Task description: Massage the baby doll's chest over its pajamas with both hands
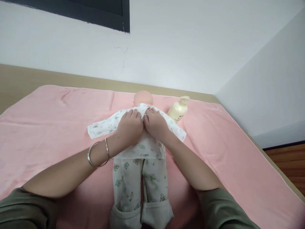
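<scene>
A baby doll (143, 97) lies on its back, only the smooth top of its head showing past the collar. It wears a white baby shirt (150, 151) with small printed animals, its sleeves spread to both sides, and matching pants (128, 181) with turned-up cuffs. My left hand (131, 125) and my right hand (155, 123) meet at the upper chest just below the collar. Fingers of both are curled and closed on the shirt's fabric. What lies under the fingertips, such as a fastener, is hidden.
A pink towel (228, 152) covers most of the wooden surface (23, 79) under the doll. A cream pump bottle (178, 110) stands right of the doll's head, close to the sleeve. Behind rises a white wall (166, 57) with a dark frame (102, 14).
</scene>
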A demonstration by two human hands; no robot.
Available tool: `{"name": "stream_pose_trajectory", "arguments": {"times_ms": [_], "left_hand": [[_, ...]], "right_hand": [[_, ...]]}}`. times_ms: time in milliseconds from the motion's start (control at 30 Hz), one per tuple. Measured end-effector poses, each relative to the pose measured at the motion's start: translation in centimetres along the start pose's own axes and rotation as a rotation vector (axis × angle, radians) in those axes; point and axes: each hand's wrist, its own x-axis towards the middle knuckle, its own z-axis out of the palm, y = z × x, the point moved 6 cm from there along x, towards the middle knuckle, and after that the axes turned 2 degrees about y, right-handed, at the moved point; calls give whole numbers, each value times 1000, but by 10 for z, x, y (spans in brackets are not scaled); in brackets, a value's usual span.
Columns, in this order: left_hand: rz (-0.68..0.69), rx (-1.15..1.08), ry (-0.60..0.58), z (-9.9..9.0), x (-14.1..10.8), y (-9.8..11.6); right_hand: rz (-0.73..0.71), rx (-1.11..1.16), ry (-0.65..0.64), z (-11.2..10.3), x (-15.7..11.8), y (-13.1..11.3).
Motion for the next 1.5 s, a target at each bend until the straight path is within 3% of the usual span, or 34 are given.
{"name": "stream_pose_trajectory", "arguments": {"times_ms": [100,233,467,633,800,967,1100,1167,1300,1500], "left_hand": [[64,-24,-29,-2,-5,8],[81,-99,-43,-2,8,-4],[-128,-164,-47,8,27,-34],[-95,102,94,0,11,-13],[-42,190,106,-5,1,3],[-78,40,76,-5,11,-11],[-249,-167,-55,5,22,-35],[-312,-205,-65,6,23,-41],[-274,-112,-45,2,23,-36],[-183,82,35,-7,13,-19]], "right_hand": [[47,15,-23,1,9,8],[38,-50,-18,-1,0,2],[-97,-156,5,-1,-28,-27],[-85,-81,-21,5,-11,-16],[67,59,-58,5,5,3],[106,29,-66,4,-2,-3],[80,-52,-70,6,-17,-17],[60,-81,-67,7,-24,-23],[40,-78,-65,6,-23,-22],[109,70,-62,0,3,5]]}}
